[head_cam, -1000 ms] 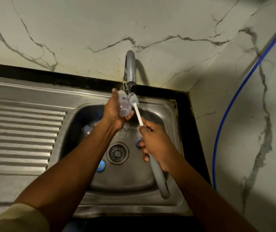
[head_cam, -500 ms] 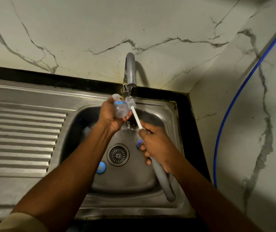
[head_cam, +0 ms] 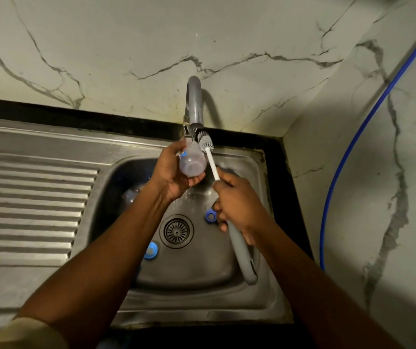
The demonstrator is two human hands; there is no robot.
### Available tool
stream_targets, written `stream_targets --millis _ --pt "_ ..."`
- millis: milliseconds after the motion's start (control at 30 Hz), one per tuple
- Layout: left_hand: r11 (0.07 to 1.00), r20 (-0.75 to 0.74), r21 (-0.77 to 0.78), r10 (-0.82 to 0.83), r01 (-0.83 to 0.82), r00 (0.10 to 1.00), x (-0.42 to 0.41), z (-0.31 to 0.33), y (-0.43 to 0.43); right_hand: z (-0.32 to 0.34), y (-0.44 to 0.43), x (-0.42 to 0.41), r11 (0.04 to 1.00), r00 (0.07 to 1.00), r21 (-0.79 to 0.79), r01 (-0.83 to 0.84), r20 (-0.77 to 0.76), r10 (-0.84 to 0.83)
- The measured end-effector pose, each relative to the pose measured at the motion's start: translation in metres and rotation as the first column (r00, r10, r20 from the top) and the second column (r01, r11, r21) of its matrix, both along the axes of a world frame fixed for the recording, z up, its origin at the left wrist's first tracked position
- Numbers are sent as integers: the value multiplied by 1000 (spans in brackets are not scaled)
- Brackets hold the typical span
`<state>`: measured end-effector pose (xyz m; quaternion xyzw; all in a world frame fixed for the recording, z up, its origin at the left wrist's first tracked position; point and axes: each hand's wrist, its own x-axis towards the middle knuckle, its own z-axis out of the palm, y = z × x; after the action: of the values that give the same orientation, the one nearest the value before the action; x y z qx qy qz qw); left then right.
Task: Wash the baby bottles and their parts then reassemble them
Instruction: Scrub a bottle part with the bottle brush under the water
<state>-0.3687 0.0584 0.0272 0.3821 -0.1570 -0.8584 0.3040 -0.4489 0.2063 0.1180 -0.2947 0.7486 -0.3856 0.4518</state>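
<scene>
Blue rings (head_cam: 210, 215) in a steel sink (head_cam: 116, 172); grey-veined white marble wall (head_cam: 101, 46).

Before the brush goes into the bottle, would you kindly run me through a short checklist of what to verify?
1. Bottle held firmly in the left hand under the tap: ok.
2. Brush held by its handle in the right hand: ok.
3. Brush head outside the bottle, beside it: ok, ready to insert.
4. Bottle mouth facing the brush: cannot tell, the mouth is hidden.
5. Water running: cannot tell.
6. Blue rings and lying in the sink, away from the drain opening: ok.
</scene>
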Motion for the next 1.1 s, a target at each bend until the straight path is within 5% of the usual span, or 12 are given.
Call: stream_targets --millis 133,333,600,767,933,1100 --pt "986 -127 83 156 -147 979 8 -2 -13 2 12 11 993 994 33 -112 -3 112" --pt "996 -100 -81 -56 48 993 -3 13 0 0 -4 6 1000 999 -3 3 48 -3" --pt "868 -45 364 380 -339 924 -9 4 -8 -9 23 37 994 993 25 -107 -55 109" --pt "908 -148 339 312 -248 938 -22 7 2 -36 -3 28 1000 953 -21 -21 -302 14" --pt "879 -189 361 395 -310 899 -14 5 -1 -23 17 24 986 950 57 -155 -265 164" --pt "913 -201 334 314 -236 928 -28 11 13 -25 -5 11 997 945 -30 -65 -322 52"
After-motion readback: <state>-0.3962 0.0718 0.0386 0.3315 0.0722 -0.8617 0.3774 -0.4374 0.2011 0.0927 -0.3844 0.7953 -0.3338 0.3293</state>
